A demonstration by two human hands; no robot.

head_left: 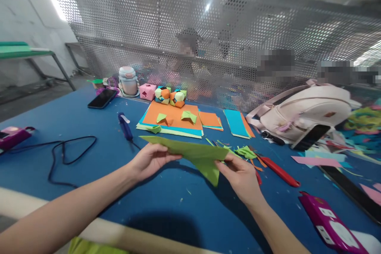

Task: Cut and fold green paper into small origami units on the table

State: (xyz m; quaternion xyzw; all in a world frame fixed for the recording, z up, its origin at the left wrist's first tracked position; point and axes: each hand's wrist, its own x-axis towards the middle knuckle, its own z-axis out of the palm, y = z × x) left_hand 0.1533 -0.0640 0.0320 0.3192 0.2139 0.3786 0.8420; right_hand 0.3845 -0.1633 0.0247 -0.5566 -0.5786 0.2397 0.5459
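A folded sheet of green paper (190, 151) is held above the blue table, its long edge stretched between both hands and one pointed flap hanging down. My left hand (153, 159) pinches its left part between thumb and fingers. At the right end, my right hand (238, 170) grips the paper the same way. Just behind it lies a stack of orange, blue and pale green sheets (169, 113), with small folded green pieces (188, 116) on top. Green paper scraps (245, 152) and a red-handled tool (280, 171) rest near my right hand.
A blue glue gun (124, 126) with its cord stands left of the stack. Further back are a phone (102, 98), a bottle (128, 81) and folded paper balls (177, 97). A pale backpack (309, 107) and a magenta device (330, 222) sit rightward. A perforated metal screen (143, 20) borders the table.
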